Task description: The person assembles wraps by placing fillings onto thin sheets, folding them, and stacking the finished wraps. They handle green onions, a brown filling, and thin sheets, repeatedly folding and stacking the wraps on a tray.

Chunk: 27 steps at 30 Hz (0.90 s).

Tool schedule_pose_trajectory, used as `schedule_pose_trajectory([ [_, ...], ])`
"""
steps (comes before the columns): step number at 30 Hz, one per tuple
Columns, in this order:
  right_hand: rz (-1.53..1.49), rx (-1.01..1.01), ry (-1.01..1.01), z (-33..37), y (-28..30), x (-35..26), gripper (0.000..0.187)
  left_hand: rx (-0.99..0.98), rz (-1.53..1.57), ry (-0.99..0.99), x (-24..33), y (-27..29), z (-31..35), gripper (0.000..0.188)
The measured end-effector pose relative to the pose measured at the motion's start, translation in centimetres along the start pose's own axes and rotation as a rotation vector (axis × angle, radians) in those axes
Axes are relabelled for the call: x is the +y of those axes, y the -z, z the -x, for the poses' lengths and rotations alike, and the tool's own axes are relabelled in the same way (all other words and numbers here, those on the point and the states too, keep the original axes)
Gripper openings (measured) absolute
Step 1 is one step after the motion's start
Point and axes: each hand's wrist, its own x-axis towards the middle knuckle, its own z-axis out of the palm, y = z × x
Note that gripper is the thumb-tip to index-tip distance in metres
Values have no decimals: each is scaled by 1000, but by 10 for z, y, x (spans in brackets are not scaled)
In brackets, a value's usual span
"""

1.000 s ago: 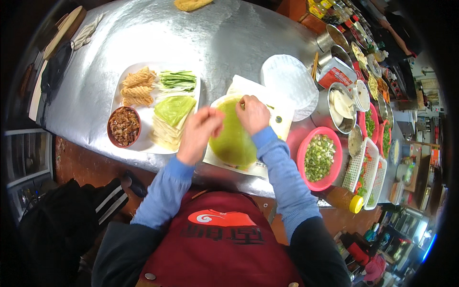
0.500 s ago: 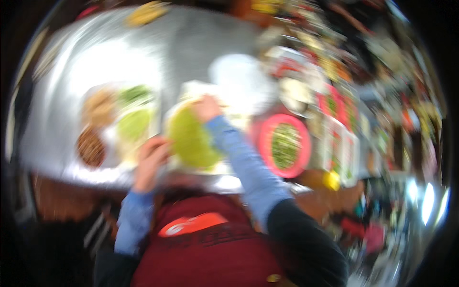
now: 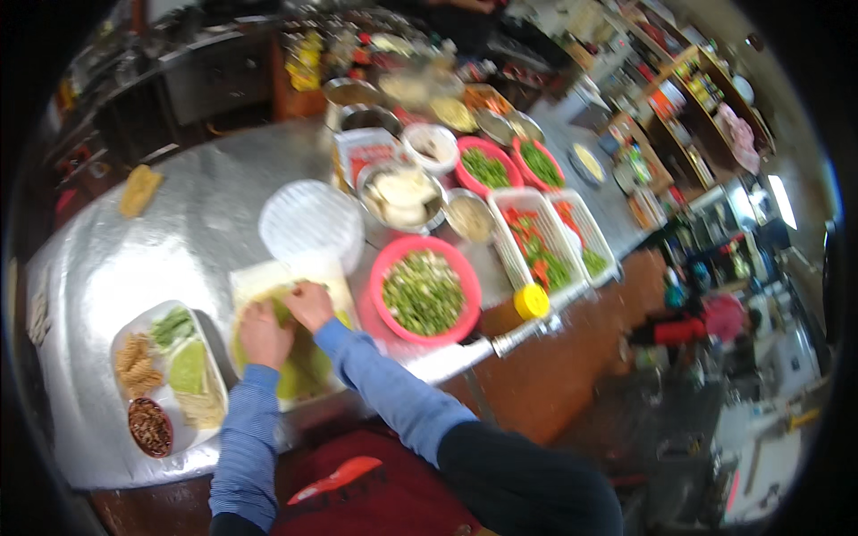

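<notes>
A round, thin green wrapper (image 3: 308, 373) lies on a pale rectangular board (image 3: 254, 278) near the table's front edge. My left hand (image 3: 266, 336) is on the wrapper's upper left part, fingers curled down and pinching it. Beside it, my right hand (image 3: 310, 306) pinches the wrapper's far edge. Both sets of fingertips are partly hidden, and the two hands nearly touch. Left of the board sits a white square plate (image 3: 190, 437) with a folded green wrapper (image 3: 188, 368), shredded greens, brown crisp pieces, pale shreds and a small bowl of chopped brown bits (image 3: 149, 427).
A pink bowl of chopped greens (image 3: 423, 293) stands right of the board. Behind are a clear round lid (image 3: 312, 225) and a metal bowl of white pieces (image 3: 399, 197). White baskets of peppers (image 3: 536, 241) and a yellow-capped bottle (image 3: 531, 303) are farther right. A yellow sponge (image 3: 140, 190) lies far left.
My left hand has moved from beside the plate onto the green wrapper, close to my right hand. The view has swung right and sharpened.
</notes>
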Motion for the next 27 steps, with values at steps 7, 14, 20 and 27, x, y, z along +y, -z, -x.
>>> schedule_pose_trajectory([
  [7,-4,41,156,-1,13,2,24,138,31,1,10,-13,-19,29],
  [14,12,-120,169,9,35,5,29,123,6,20,15,-29,-9,10],
  [20,-227,-224,-55,7,52,-3,21,-109,718,501,-31,-21,-26,18],
  [27,75,-228,283,-11,41,-2,21,-155,847,532,-42,-22,-31,23],
])
